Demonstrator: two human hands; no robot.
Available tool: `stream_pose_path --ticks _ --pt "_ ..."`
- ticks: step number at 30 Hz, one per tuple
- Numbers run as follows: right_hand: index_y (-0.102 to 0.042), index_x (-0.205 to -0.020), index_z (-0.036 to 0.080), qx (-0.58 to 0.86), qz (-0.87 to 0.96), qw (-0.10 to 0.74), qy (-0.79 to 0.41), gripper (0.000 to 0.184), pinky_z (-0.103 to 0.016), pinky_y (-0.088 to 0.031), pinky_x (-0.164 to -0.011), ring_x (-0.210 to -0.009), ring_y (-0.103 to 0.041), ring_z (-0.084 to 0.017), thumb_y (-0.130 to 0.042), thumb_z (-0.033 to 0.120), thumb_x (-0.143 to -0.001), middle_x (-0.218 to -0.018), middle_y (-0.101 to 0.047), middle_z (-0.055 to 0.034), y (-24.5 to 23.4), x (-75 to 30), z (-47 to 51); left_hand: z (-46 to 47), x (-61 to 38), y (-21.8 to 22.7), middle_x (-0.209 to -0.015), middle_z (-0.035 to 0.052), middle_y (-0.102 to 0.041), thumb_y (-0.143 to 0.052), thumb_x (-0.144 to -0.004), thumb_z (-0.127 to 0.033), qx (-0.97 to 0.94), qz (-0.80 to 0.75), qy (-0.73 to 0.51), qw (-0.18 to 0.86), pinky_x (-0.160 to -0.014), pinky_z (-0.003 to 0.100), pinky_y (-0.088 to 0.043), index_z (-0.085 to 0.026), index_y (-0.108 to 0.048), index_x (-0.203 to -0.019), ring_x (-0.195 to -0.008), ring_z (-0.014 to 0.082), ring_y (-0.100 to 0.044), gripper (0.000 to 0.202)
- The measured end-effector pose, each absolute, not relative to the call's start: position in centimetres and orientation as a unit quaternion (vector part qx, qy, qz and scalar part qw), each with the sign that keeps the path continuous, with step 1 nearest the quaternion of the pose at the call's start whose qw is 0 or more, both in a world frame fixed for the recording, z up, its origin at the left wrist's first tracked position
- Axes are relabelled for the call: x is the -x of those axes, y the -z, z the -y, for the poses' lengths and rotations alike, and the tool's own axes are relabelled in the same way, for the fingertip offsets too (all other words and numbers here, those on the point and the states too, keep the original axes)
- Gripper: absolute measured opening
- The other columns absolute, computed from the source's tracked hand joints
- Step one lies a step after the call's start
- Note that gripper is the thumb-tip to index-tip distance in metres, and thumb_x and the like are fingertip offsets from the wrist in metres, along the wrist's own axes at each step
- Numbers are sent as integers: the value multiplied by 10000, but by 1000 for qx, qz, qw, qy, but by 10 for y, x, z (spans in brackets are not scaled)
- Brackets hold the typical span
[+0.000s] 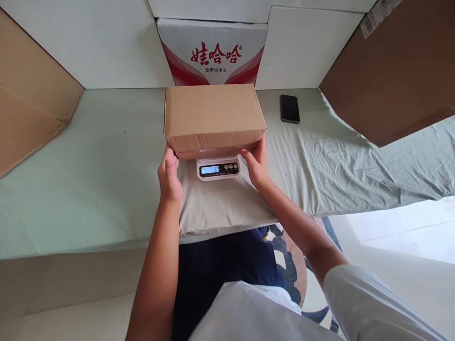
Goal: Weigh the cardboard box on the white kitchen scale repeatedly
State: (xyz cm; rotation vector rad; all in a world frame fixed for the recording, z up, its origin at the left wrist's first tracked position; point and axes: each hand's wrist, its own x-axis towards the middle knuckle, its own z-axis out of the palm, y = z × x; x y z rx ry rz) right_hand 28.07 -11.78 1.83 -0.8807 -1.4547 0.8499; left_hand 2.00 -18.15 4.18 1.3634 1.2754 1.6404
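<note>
A closed brown cardboard box is held between my two hands, over a small white digital scale. My left hand grips the box's near left corner, its fingers hidden under the edge. On the near right corner, my right hand is closed, thumb on the front face and fingers out of sight beneath. The box covers the scale's platform; only the front panel shows, its lit display reading 0. Whether the box touches the platform I cannot tell.
A black phone lies right of the box on the green cloth. Behind stands a white and red carton with Chinese lettering. Large brown cardboard pieces flank the table at left and right.
</note>
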Motion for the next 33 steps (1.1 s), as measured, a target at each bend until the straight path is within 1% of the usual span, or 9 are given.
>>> stream_pose_path --ticks 3,8,11,14,19,23,28,33 --pt "-372 -1731 438 389 596 597 -370 1007 -676 -363 -1465 -1711 -432 -396 -735 822 -874 -1789 -512 -58 -21 -279 118 181 -21 -40 -1804 153 -563 -471 -915 -1050 -513 -484 -631 324 -1450 533 -364 -257 -629 -1704 -1772 398 -409 1130" --pt "-408 -1700 416 390 588 599 -378 984 -654 -392 -1443 -1678 -462 -390 -731 816 -861 -1748 -542 -73 -25 -278 118 180 -22 -38 -1793 180 -569 -519 -924 -1024 -499 -474 -642 339 -1455 556 -345 -233 -657 -1679 -1765 411 -418 1102" --pt "-427 -1682 407 390 589 597 -380 954 -636 -409 -1430 -1643 -491 -382 -723 804 -867 -1726 -557 -75 -26 -279 119 179 -22 -38 -1793 170 -572 -530 -895 -1044 -490 -479 -642 345 -1460 564 -330 -247 -672 -1663 -1769 410 -410 1116" --pt "-433 -1679 402 390 591 594 -380 946 -634 -423 -1417 -1611 -512 -380 -721 798 -869 -1693 -574 -84 -27 -279 120 178 -22 -38 -1798 153 -568 -527 -869 -1066 -487 -483 -640 347 -1463 568 -320 -273 -655 -1680 -1765 405 -420 1141" --pt "-454 -1657 394 394 582 601 -381 958 -650 -435 -1413 -1600 -521 -388 -736 818 -846 -1667 -587 -92 -27 -279 122 176 -21 -37 -1796 146 -568 -503 -872 -1073 -497 -483 -634 344 -1461 559 -330 -275 -639 -1695 -1768 399 -415 1155" --pt "-458 -1639 399 400 581 601 -377 949 -640 -449 -1408 -1585 -533 -381 -729 835 -841 -1666 -585 -87 -27 -278 123 175 -19 -35 -1789 141 -576 -457 -895 -1072 -512 -486 -625 333 -1456 548 -348 -284 -623 -1707 -1765 391 -424 1143" --pt "-465 -1616 386 402 582 604 -367 929 -634 -453 -1401 -1553 -553 -380 -717 843 -847 -1636 -594 -94 -24 -278 122 174 -17 -32 -1802 144 -562 -432 -913 -1063 -523 -489 -618 325 -1446 562 -369 -283 -623 -1701 -1760 400 -432 1125" --pt "-391 -1690 401 400 592 596 -366 989 -636 -402 -1441 -1641 -491 -380 -707 843 -864 -1727 -540 -90 -21 -279 119 173 -16 -31 -1819 143 -541 -416 -909 -1072 -530 -484 -617 322 -1450 558 -367 -274 -620 -1704 -1775 400 -403 1144"
